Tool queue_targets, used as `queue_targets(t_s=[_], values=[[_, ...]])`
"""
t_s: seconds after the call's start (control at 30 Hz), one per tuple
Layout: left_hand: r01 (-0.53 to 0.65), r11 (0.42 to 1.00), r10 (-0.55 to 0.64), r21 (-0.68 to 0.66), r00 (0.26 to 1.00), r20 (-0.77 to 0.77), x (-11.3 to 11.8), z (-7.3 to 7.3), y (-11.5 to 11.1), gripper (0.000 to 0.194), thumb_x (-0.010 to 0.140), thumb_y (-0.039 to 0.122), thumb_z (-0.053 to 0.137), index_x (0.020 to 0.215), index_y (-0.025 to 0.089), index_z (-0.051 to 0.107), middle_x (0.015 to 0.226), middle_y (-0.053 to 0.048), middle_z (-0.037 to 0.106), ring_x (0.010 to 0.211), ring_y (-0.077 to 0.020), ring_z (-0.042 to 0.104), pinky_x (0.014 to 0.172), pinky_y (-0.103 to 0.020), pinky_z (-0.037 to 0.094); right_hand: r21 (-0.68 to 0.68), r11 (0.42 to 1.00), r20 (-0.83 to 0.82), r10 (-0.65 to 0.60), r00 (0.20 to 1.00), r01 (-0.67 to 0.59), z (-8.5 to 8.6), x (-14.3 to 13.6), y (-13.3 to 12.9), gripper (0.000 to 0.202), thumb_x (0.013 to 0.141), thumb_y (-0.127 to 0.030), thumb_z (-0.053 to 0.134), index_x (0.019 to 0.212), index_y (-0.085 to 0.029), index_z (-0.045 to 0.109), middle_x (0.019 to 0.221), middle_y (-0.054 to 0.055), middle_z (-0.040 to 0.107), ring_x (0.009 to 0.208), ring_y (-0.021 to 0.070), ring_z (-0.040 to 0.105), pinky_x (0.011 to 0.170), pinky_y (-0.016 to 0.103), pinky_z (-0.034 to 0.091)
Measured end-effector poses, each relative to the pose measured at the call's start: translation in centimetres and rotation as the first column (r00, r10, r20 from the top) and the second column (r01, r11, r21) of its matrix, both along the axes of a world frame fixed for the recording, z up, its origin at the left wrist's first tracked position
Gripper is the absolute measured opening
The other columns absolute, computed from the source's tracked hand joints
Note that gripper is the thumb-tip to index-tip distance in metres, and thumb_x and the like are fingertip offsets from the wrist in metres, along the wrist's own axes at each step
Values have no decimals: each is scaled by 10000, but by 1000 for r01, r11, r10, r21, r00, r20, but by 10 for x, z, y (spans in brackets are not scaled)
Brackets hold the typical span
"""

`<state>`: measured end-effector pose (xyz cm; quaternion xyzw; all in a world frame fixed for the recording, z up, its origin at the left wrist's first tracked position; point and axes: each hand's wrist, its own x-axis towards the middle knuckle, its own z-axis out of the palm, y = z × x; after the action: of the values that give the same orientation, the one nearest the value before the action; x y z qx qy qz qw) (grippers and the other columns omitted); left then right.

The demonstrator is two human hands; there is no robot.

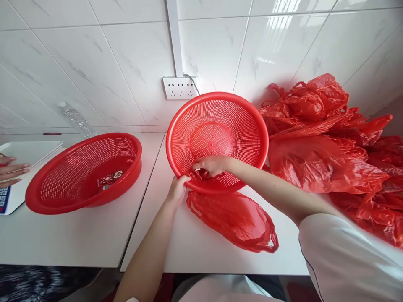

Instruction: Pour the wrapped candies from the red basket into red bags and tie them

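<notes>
My left hand (179, 191) grips the near-left rim of a red plastic colander (217, 98), which is tilted up toward me. Inside that colander, low on its near side, my right hand (213, 165) has its fingers curled round a small shiny red packet (202, 172). Most of the packet is hidden by the fingers. A red plastic bag (233, 218) with loop handles lies flat on the table in front of the colander, partly under its near edge.
A second red colander (83, 201) at left holds a printed red packet (109, 179). Beside it are a white scale (19, 201), another person's hand (12, 173) and a clear bottle (77, 118). Red plastic bags (324, 155) are heaped at right. A power socket (179, 88) is on the tiled wall.
</notes>
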<state>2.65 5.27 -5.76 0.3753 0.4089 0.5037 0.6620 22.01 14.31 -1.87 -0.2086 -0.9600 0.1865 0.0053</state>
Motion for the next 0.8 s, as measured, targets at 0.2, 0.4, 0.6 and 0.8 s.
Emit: queue_targets(t_s=[0.2,0.4,0.6,0.8], values=[[-48,999,49,17,999,-16,0,5,0,306,682,205,625,984,149,626,929,-61,694,799,-212,673,610,-285,527,-33,999,1,-20,1000,20,-8,10,3,117,683,-110,637,726,-177,552,725,-9,567,639,121,470,586,227,327],[-68,997,69,21,997,-27,2,5,1,269,690,222,636,949,155,605,919,-56,670,805,-208,668,629,-298,540,-50,977,-157,-210,965,205,-9,37,1,127,663,-79,603,656,-173,519,701,-25,557,638,103,459,604,222,312],[-70,997,71,37,997,-21,5,7,0,271,701,227,639,958,151,601,1026,-85,666,893,-234,663,675,-332,563,-111,899,-506,-418,754,424,15,62,-17,60,709,-108,615,718,-160,586,727,-20,576,672,98,511,638,216,362],[-115,993,115,22,993,22,6,6,3,283,686,219,639,962,161,617,965,-51,661,848,-208,658,681,-333,563,-303,924,-542,-368,756,232,38,59,-73,122,726,-97,636,833,-152,616,818,10,629,735,113,578,661,217,430]])
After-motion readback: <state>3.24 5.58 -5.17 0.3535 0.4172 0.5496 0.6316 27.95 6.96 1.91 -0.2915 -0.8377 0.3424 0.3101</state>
